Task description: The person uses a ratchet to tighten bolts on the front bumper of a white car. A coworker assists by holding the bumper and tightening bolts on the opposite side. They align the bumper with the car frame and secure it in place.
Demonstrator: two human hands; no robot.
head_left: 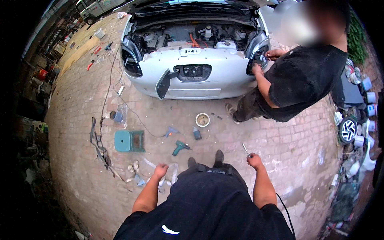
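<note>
Metal tool point(245, 149) fwd from R hand point(253, 161)

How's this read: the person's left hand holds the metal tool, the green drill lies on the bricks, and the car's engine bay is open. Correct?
Wrong side: in the head view, the right hand holds the metal tool. The green drill does lie on the bricks, and the car's engine bay is open.

1. Words and numbers: none legible anywhere in view.
2. Camera wearer's dark shirt point(216, 200): one white, curved emblem point(170, 230) near the lower edge of view; shape plain, no readable lettering.
3. Green stool point(122, 136), left of centre: small dark mark point(122, 141) on its seat, too small to read.
</note>
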